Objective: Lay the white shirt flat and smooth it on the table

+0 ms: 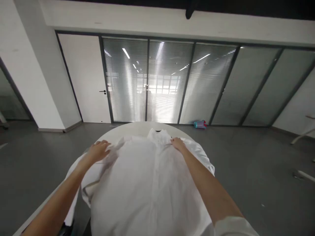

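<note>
A white button-up shirt (pixel 150 183) lies spread flat on a round white table (pixel 137 128), collar at the far side. My left hand (pixel 99 150) rests palm down on the shirt's left shoulder and sleeve area, fingers spread. My right hand (pixel 177 143) presses flat on the shirt just right of the collar (pixel 158 133). Neither hand grips the cloth as far as I can see. The shirt's left sleeve hangs bunched over the table's left edge.
Grey floor surrounds the table. A wall of glass panels with blinds (pixel 172 82) and a white door (pixel 86 78) stand behind. A small blue and pink object (pixel 199 124) lies on the floor by the glass. White furniture legs (pixel 304 134) show at the right.
</note>
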`<action>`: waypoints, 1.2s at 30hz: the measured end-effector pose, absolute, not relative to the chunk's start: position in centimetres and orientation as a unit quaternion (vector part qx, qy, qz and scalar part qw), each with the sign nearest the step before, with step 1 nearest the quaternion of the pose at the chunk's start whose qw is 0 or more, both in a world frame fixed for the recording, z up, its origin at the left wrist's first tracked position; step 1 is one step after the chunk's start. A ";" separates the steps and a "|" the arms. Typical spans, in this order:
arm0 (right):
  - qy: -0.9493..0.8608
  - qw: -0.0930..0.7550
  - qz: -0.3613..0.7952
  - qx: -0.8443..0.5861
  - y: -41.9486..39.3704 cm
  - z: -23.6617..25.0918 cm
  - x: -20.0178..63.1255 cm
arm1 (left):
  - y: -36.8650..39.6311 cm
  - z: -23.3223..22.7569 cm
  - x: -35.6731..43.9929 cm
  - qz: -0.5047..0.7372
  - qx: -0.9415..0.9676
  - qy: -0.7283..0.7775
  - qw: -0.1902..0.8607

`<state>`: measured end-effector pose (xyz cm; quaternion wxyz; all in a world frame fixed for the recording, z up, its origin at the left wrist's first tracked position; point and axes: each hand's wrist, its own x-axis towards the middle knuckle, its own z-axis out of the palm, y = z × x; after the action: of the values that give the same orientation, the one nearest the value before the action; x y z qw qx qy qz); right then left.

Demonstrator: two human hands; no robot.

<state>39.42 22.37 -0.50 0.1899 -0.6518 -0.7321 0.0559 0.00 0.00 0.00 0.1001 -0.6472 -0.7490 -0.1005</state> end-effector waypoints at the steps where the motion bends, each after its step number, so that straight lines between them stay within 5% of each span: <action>1: -0.726 0.184 0.052 -0.661 22.9 -1.7 38.9 | 1.9 -0.1 1.6 -0.120 -0.669 -0.730 0.072; 5: -0.734 0.182 0.023 -0.654 24.8 -5.1 38.3 | 10.7 -0.4 8.6 -0.194 -0.722 -0.661 -0.064; 15: -0.748 0.271 -0.059 -0.603 28.4 -4.8 38.7 | 22.1 -4.5 14.2 -0.220 -0.658 -0.720 -0.035; 22: -0.772 0.088 -0.016 -0.629 30.8 -6.3 37.2 | 22.7 -7.9 14.8 -0.205 -0.636 -0.740 0.078; 36: -0.785 0.080 0.017 -0.614 37.3 -7.9 32.3 | 28.6 -10.0 9.9 -0.150 -0.665 -0.715 0.153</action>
<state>32.34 37.27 -7.90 0.0802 -0.6141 -0.7850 0.0175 9.90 28.60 -10.03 0.1533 -0.6648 -0.7155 -0.1504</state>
